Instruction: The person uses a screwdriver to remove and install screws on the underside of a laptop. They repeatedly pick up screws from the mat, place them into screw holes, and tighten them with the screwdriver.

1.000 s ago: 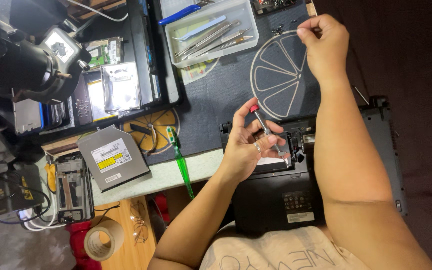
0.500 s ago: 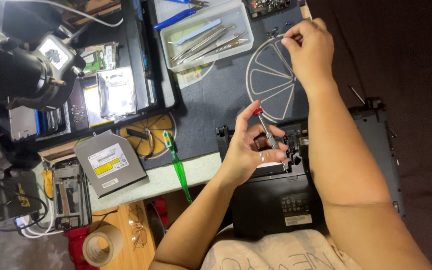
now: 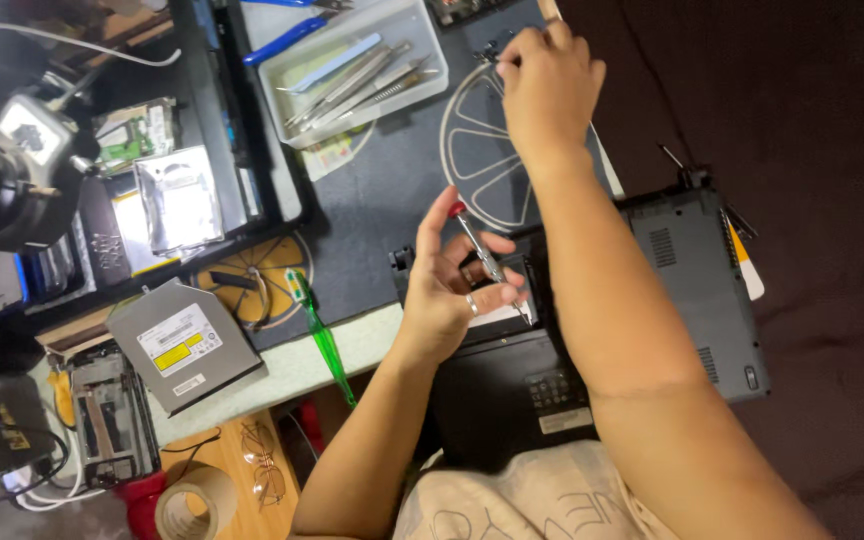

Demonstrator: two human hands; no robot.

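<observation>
My left hand (image 3: 449,292) holds a small screwdriver (image 3: 489,262) with a red cap, its tip down at the underside of a black laptop (image 3: 687,270) that lies upside down in front of me. My right hand (image 3: 546,87) reaches far forward over a round sectioned tray (image 3: 474,150), fingertips pinched together at the tray's far rim; whether something tiny sits between them I cannot tell. My right forearm crosses over the laptop.
A white bin (image 3: 352,62) of tweezers and metal tools stands at the back. At left lie an optical drive (image 3: 182,343), a silver drive caddy (image 3: 178,200), a green tool (image 3: 325,345), a second round tray (image 3: 257,280), tape roll (image 3: 195,502) and glasses (image 3: 263,465).
My right hand has moved left and forward along the round tray's rim. My left hand with the screwdriver stays about where it was over the laptop; the view has shifted slightly.
</observation>
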